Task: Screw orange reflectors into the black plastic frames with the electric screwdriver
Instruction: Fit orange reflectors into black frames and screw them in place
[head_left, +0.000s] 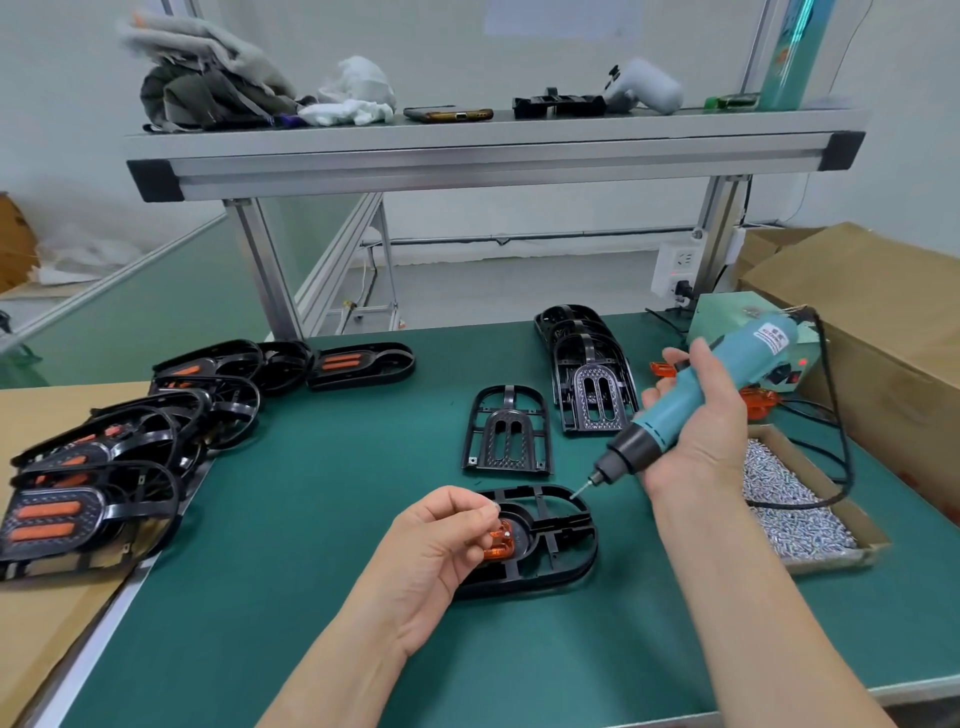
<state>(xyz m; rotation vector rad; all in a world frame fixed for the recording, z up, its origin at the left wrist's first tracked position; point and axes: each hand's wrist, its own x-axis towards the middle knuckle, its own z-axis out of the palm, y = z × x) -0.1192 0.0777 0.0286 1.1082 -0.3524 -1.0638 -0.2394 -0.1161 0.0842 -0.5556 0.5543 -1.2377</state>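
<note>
- Green bench mat (311, 545).
- Stack of finished frames (104, 467), far left, reflectors fitted.
- Tray of screws (789, 499), right edge.
- Black frame (566, 551), flat, front centre.
- Electric screwdriver (748, 345), tilted, bit tip at this frame's far right rim.
- Right hand (706, 415), wrapped round the screwdriver barrel.
- Left hand (436, 545), fingers curled, pinching a small screw (495, 505).
- Orange reflector (498, 545), seated in the frame's left end, under the left fingertips.
</note>
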